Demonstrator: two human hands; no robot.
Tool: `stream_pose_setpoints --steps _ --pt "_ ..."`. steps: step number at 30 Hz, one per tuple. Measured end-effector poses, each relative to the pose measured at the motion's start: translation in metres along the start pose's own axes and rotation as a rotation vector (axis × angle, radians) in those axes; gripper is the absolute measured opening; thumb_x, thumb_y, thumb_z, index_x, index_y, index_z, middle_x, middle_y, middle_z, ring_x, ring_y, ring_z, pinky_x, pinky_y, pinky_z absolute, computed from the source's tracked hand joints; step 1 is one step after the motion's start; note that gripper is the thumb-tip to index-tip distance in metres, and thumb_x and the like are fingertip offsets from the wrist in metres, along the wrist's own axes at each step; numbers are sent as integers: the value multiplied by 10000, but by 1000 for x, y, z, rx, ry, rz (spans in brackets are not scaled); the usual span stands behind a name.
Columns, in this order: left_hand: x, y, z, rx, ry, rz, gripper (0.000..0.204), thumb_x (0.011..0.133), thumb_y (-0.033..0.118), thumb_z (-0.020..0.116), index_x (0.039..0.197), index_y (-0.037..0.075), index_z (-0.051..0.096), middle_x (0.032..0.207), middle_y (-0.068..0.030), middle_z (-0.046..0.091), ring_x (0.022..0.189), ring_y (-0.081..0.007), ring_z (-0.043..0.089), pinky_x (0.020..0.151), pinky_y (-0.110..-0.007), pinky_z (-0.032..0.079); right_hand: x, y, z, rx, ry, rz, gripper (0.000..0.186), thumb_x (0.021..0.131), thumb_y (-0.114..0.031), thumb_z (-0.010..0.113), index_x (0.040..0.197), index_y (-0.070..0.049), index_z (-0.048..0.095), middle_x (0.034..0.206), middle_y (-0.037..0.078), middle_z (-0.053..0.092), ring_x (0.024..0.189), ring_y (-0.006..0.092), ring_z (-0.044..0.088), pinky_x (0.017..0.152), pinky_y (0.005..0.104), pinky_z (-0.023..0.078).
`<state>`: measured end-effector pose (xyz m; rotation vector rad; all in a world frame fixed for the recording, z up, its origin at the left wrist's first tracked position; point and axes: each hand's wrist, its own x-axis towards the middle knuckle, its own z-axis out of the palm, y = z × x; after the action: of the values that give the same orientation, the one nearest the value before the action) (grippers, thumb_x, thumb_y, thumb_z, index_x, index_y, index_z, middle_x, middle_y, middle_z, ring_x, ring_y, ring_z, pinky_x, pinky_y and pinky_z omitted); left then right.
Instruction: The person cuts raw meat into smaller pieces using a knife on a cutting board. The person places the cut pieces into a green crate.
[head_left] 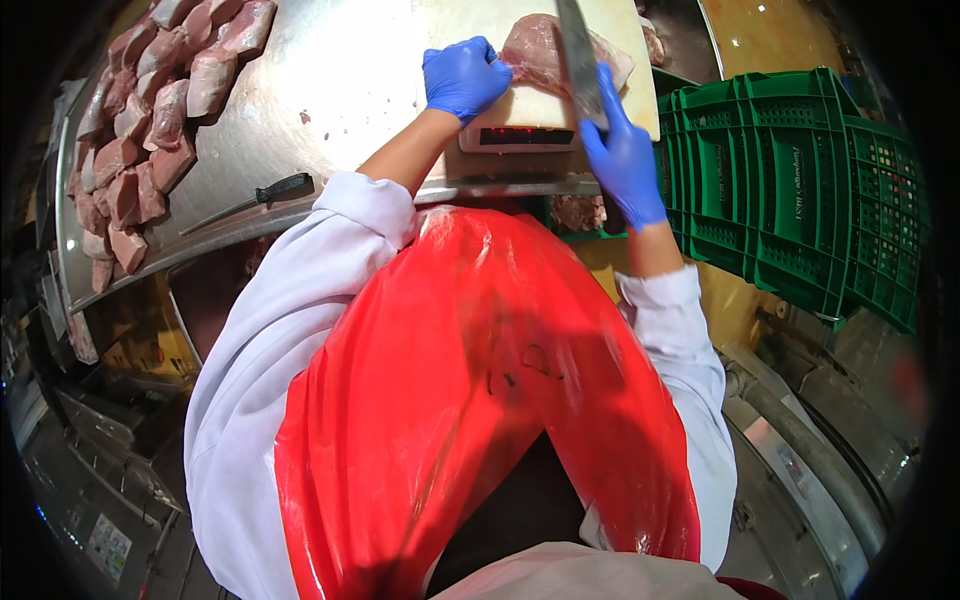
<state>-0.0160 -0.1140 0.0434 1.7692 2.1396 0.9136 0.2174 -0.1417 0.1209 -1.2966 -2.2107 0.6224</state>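
My left hand [462, 80], in a blue glove, is closed on the left end of a large piece of raw meat [532, 52] on a white cutting board [630, 108]. My right hand [622, 158], also blue-gloved, grips a large knife [580, 62], whose broad blade is raised across the meat's right part. A scale with a lit red display [524, 136] shows just under the board's near edge. A black-handled thin tool [285, 188] lies on the steel table [330, 60], left of my forearm.
Several cut pieces of meat [150, 110] cover the table's left side. Green plastic crates [760, 190] stand at the right of the board. A tray with meat [680, 40] sits behind them. More meat [577, 213] shows below the table's front edge.
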Motion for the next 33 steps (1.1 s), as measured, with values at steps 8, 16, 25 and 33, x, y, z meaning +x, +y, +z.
stream_pose_setpoints --steps 8,16,25,33 --pt "-11 -3 2 38 57 60 212 794 348 678 761 140 701 748 -89 708 705 -296 674 786 -404 456 63 -11 54 -459 -230 -105 747 895 -119 548 1569 -263 258 828 224 695 728 414 680 655 534 538" --pt "-8 -28 -10 68 128 -25 193 823 317 654 779 134 697 782 -108 715 727 -306 684 790 -416 475 -49 30 -70 -813 -513 -279 839 827 -27 552 1582 -249 261 725 127 621 551 319 615 499 446 496" --pt "15 -80 -36 -1275 218 -150 144 992 99 493 936 -18 555 952 -141 694 857 -205 670 839 -340 541 -68 18 -39 -83 -105 -23 722 901 -99 612 1558 -182 325 857 211 705 714 397 686 638 419 536" --pt "47 -98 -66 -1836 -16 -562 157 958 176 515 913 41 581 824 -72 592 704 -168 507 714 -315 438 36 -4 55 -304 147 29 695 895 -164 641 1526 -303 383 829 190 696 724 381 689 642 444 552"
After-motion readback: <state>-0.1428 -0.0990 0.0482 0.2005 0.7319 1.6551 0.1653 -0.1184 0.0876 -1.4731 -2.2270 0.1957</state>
